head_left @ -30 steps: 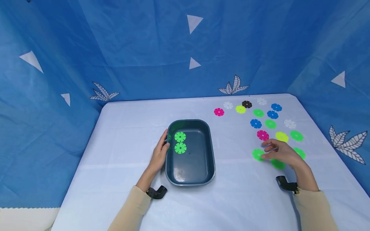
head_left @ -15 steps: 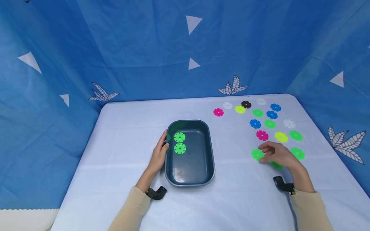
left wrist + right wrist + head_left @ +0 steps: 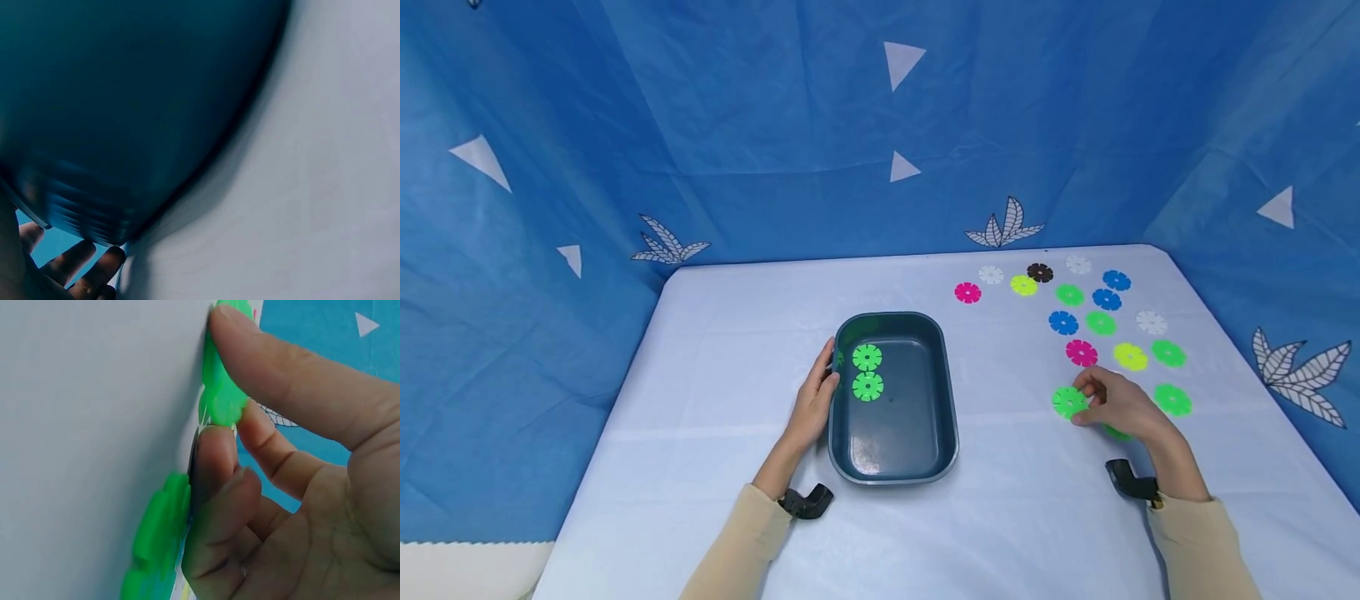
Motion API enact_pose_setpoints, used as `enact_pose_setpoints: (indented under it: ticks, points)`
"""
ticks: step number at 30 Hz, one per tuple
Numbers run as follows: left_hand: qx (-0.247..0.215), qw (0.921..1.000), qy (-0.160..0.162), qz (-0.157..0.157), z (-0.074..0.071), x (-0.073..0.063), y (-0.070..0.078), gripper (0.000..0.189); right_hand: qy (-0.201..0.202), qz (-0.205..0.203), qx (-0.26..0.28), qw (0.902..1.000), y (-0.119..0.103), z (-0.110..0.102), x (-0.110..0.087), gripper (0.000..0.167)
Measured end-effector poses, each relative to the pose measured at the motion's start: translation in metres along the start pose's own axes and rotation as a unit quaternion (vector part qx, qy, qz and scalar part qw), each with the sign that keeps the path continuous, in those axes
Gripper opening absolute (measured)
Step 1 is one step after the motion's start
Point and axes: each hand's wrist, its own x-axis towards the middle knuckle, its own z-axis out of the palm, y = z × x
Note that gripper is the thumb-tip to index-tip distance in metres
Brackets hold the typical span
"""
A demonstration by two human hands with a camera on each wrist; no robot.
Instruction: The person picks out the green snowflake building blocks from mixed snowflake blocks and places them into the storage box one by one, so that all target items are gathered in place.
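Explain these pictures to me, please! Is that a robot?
No robot: these are a person's bare hands. The wide picture comes from a camera worn on the head; the two close ones come from black wrist cameras. The left hand holds the side of a dark blue-green, rectangular tray with two bright green, notched flat discs inside. The right hand pinches another green disc by its edge. More notched discs, pink, yellow, blue, green, white and blackish, lie on the white cloth.

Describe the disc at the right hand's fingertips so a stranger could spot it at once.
From the dark tray, look right across the white tablecloth to the person's right hand. At its fingertips is a notched green disc. Other green discs lie nearby, but only this one meets the thumb.
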Motion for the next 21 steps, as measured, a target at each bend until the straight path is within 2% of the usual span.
enact_pose_setpoints:
  ticks: [6, 11, 15, 19, 21]
  points:
    - [-0.001, 0.9999, 0.010, 0.002, 0.002, -0.001, 0.000, 0.053, 0.019, -0.011, 0.000, 0.9998, 0.003, 0.000, 0.001, 0.043]
    - [0.005, 0.9999, 0.009, -0.009, 0.002, -0.001, 0.002, 0.054, 0.031, -0.004, -0.007, 0.9995, 0.001, -0.001, 0.000, 0.034]
    - [0.007, 0.9999, 0.004, -0.015, 0.000, -0.006, 0.021, 0.054, 0.033, 0.008, -0.002, 0.9994, -0.004, -0.003, 0.000, 0.036]
    - [0.011, 0.9998, -0.002, -0.018, -0.002, -0.010, 0.041, 0.054, 0.034, 0.017, 0.031, 0.9988, -0.011, -0.007, 0.002, 0.039]
    - [0.010, 0.9997, -0.003, -0.020, -0.003, -0.011, 0.043, 0.054, 0.035, 0.021, 0.053, 0.9978, -0.015, -0.009, 0.004, 0.041]
